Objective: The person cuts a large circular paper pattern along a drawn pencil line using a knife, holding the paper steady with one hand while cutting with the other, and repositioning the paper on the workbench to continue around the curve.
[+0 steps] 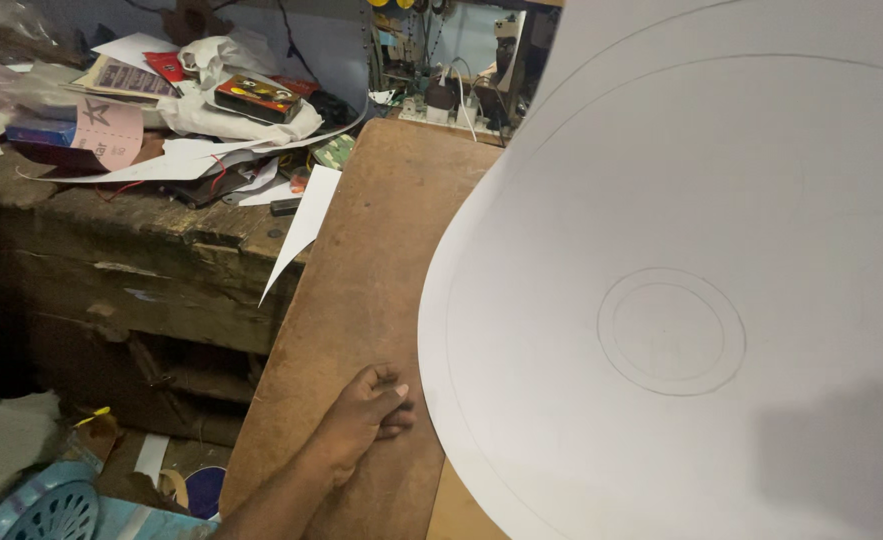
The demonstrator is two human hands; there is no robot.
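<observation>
Left hand (366,412) resting loosely curled, holding nothing, on brown board (361,260), fingertips just short of large white sheet (681,250) (pencilled circles) to its right. Beyond: cluttered workbench (131,230), papers (191,160). Lower left, blue basket (51,505), contents unclear.

A dark, colourful printed box (257,97) sits atop the bench clutter.

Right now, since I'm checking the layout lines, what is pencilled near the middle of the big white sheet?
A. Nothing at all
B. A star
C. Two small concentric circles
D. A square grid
C: the big white sheet bears two small concentric circles, while the left hand rests on the brown board beside its edge.
</observation>
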